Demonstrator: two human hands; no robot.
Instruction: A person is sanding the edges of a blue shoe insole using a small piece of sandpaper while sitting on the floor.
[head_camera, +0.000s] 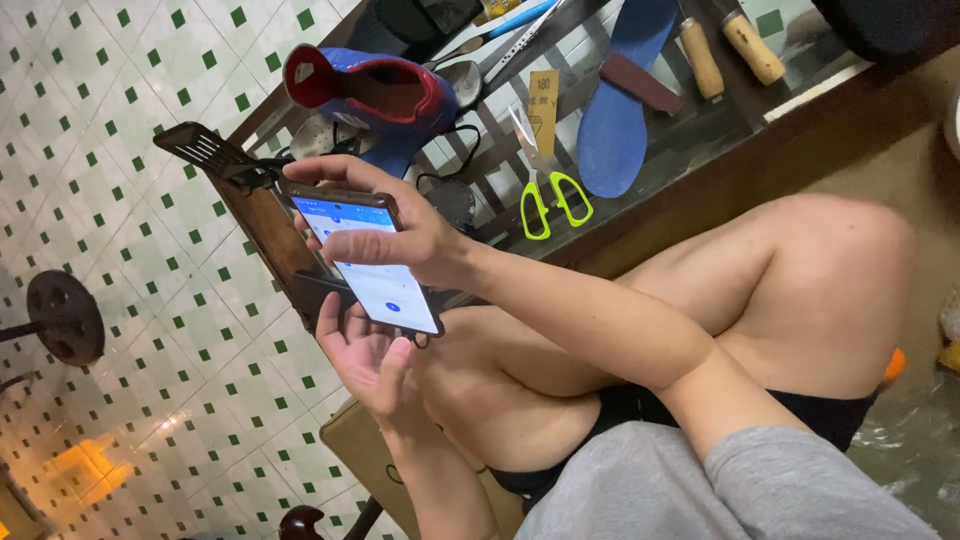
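Note:
A smartphone (385, 285) with a lit white and blue screen is held over my bare thighs. My right hand (410, 235) grips it from the upper side, with the thumb lying across the screen and the fingers curled round the far edge. My left hand (365, 355) cradles its lower end, palm up, with the fingers behind the phone. My right forearm crosses over my knee (830, 290).
A dark wooden table (700, 190) with a glass top stands beyond the phone. It carries a red and blue shoe (375, 95), a blue insole (615, 120), green-handled scissors (550, 200), wooden-handled tools (750, 45) and spoons. A green-dotted tiled floor (150, 300) lies to the left.

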